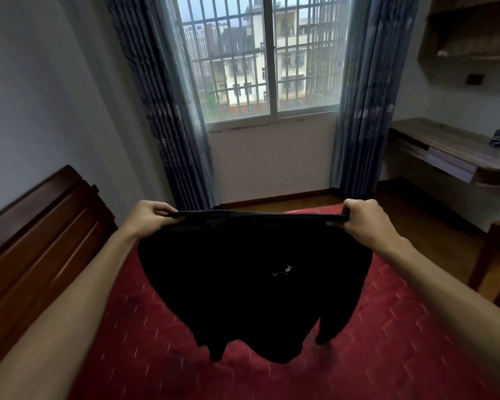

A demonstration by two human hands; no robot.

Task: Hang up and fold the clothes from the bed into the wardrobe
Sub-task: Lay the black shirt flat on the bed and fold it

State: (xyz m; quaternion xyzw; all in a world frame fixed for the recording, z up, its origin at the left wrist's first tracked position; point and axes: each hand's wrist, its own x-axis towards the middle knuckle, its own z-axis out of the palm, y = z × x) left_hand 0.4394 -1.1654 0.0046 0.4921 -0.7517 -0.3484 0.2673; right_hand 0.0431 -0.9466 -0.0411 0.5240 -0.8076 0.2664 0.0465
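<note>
dim room, daylight only from barred window (261,56) ahead, backlit black garment (243,272) reads as detail-less silhouette, walls grey and shadowed, wide-angle bending at edges, motion blur on red bed (387,342) and corners

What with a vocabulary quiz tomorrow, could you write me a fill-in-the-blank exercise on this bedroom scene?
1. The left hand and the right hand each hold the top edge of a ____ garment.
2. It hangs above a bed whose cover is ____.
3. The wooden headboard stands on the person's ____ side.
Missing words: black; red; left.
</note>
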